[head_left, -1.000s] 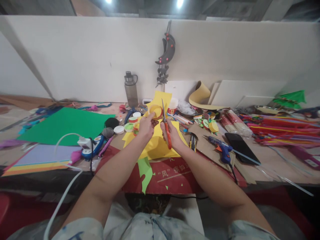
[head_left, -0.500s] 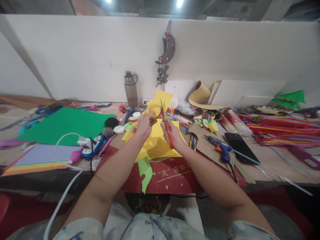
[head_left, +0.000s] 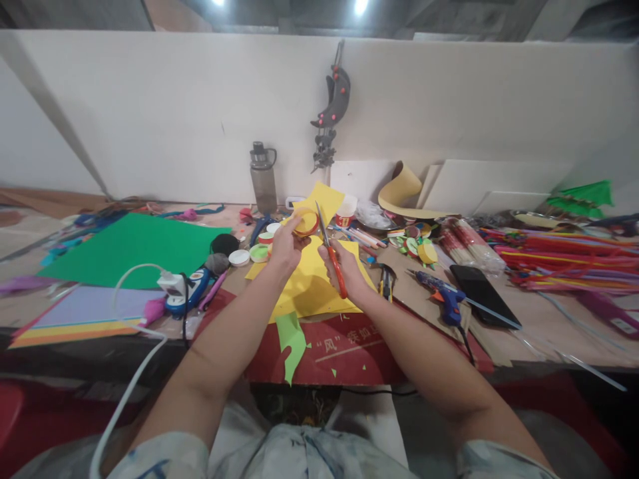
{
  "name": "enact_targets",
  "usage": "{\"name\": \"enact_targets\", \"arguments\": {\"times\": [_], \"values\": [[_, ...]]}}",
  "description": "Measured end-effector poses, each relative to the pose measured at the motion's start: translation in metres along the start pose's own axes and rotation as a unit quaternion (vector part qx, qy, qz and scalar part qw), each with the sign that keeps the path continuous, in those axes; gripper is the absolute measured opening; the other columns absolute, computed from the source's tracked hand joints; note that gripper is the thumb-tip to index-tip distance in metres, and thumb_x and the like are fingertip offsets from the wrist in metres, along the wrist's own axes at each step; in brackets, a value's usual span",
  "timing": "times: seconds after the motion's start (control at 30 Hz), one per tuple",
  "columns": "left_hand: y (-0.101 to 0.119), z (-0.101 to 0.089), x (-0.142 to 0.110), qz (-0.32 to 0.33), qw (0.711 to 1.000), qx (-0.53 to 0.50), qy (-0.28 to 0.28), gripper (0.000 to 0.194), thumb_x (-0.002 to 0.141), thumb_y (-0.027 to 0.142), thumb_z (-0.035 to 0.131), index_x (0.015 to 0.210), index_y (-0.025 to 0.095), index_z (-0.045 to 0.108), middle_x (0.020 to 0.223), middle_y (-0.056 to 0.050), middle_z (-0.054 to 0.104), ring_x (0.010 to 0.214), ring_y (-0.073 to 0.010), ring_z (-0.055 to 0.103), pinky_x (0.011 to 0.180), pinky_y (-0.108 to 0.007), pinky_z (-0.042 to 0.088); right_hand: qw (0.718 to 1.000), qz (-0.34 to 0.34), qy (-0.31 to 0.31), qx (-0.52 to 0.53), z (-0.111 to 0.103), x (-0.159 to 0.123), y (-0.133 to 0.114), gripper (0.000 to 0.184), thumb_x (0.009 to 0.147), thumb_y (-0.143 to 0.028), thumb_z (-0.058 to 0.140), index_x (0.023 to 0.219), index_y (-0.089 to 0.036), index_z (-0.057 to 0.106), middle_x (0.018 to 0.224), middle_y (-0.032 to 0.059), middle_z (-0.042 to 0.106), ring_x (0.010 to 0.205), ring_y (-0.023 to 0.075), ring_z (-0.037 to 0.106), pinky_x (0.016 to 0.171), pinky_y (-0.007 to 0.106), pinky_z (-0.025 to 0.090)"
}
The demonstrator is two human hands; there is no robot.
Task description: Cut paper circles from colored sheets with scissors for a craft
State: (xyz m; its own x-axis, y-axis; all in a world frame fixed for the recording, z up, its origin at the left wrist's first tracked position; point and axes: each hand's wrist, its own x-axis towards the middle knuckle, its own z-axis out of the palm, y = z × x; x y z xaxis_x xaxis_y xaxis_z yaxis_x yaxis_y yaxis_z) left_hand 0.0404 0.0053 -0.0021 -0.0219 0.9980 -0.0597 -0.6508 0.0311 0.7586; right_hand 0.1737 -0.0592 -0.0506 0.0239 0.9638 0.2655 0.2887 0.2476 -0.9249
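My left hand [head_left: 288, 246] is closed around a round, shallow yellow piece with an orange rim [head_left: 306, 221], pinching it at its left edge. A yellow sheet [head_left: 328, 195] stretches up and right from behind this piece; how it is joined there I cannot tell. In my right hand [head_left: 351, 267] are orange-handled scissors [head_left: 336, 265], their blades pointing up beside the piece's right edge. Larger yellow sheets [head_left: 312, 286] lie under both hands on a red board [head_left: 359, 362]. A light-green paper scrap [head_left: 292, 342] hangs near the board's front.
To the right lie a blue glue gun [head_left: 449, 303], a black phone [head_left: 482, 293] and a utility knife [head_left: 386, 283]. Green sheet [head_left: 134, 249] and a power strip [head_left: 192, 293] with a white cable are on the left. A grey bottle [head_left: 263, 183] stands at the back.
The round piece has tilted and shifted slightly left and down in my left hand. The scissors have moved a little left and down, staying close to its edge.
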Motion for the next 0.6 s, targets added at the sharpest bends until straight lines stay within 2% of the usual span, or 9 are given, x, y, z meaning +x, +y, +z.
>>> {"name": "enact_targets", "arguments": {"times": [0.1,0.2,0.3,0.43,0.6], "values": [[-0.002,0.002,-0.004,-0.008,1.000,-0.023,-0.005,0.024,0.081,0.033,0.083,0.099,0.019,0.073,0.084,-0.001,0.076,0.066,-0.0134,0.069,0.057,-0.025,0.047,1.000,0.011,0.005,-0.003,0.000,-0.003,-0.004,0.057,0.087,-0.081,0.060,0.100,-0.026,0.055,0.060,-0.0065,0.046,0.051,0.0138,0.045,0.049,0.025,0.034],[-0.006,0.003,-0.007,0.002,1.000,-0.022,-0.021,0.027,0.072,0.022,0.089,0.092,0.017,0.072,0.082,-0.001,0.076,0.067,-0.0136,0.070,0.060,-0.026,0.048,1.000,0.010,0.006,0.007,0.001,-0.002,-0.003,0.058,0.086,-0.081,0.061,0.100,-0.026,0.054,0.060,-0.0071,0.044,0.051,0.0134,0.043,0.049,0.025,0.032],[-0.007,0.003,-0.007,0.012,0.999,-0.018,-0.030,0.025,0.066,0.011,0.087,0.084,0.014,0.070,0.076,0.000,0.073,0.064,-0.0117,0.067,0.059,-0.025,0.045,0.999,0.010,-0.003,0.041,0.005,0.001,0.001,0.059,0.084,-0.082,0.063,0.100,-0.027,0.051,0.062,-0.0082,0.041,0.051,0.0122,0.041,0.050,0.025,0.033],[-0.007,0.004,-0.006,-0.001,0.999,-0.012,-0.041,0.022,0.066,0.011,0.086,0.081,0.013,0.070,0.072,-0.001,0.072,0.061,-0.0111,0.065,0.057,-0.024,0.044,0.995,0.006,-0.023,0.092,0.008,0.002,0.003,0.063,0.081,-0.082,0.067,0.104,-0.027,0.048,0.070,-0.0076,0.044,0.053,0.0102,0.039,0.051,0.025,0.035],[-0.007,0.006,-0.011,-0.009,0.999,0.007,-0.036,0.027,0.061,0.012,0.090,0.081,0.013,0.071,0.074,-0.001,0.073,0.064,-0.0120,0.068,0.059,-0.024,0.046,0.995,0.004,-0.016,0.095,0.005,0.001,-0.001,0.065,0.082,-0.083,0.065,0.109,-0.026,0.049,0.072,-0.0068,0.045,0.053,0.0105,0.037,0.050,0.025,0.036]]}}
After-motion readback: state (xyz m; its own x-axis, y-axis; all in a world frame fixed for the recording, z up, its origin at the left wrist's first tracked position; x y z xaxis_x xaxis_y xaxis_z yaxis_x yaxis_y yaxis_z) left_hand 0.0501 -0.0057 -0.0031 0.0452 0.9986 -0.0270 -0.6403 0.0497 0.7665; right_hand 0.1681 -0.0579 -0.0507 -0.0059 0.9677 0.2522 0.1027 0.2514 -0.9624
